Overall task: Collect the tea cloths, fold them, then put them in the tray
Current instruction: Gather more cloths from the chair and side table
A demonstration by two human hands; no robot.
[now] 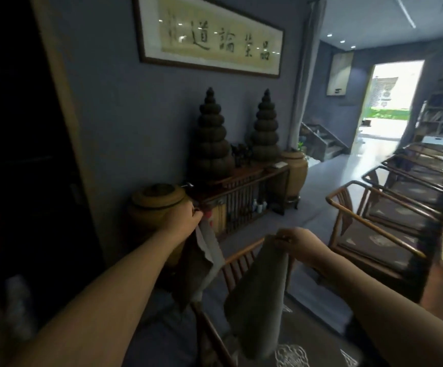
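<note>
Left hand (186,221) pinching brown tea cloth (199,263) by its top edge; right hand (298,246) pinching grey tea cloth (257,308) likewise — both hanging limp above chair (244,260). Judged light, soft, floppy — best taken at the corners for folding. No tray in view.

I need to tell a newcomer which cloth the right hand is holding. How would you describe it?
Start at the long framed calligraphy on the grey wall, then look down to the two raised hands. The right hand pinches a grey-green cloth by its top corner, so it hangs in front of a wooden chair. Unlike the brown cloth in the left hand, it is paler and one plain colour.
</note>
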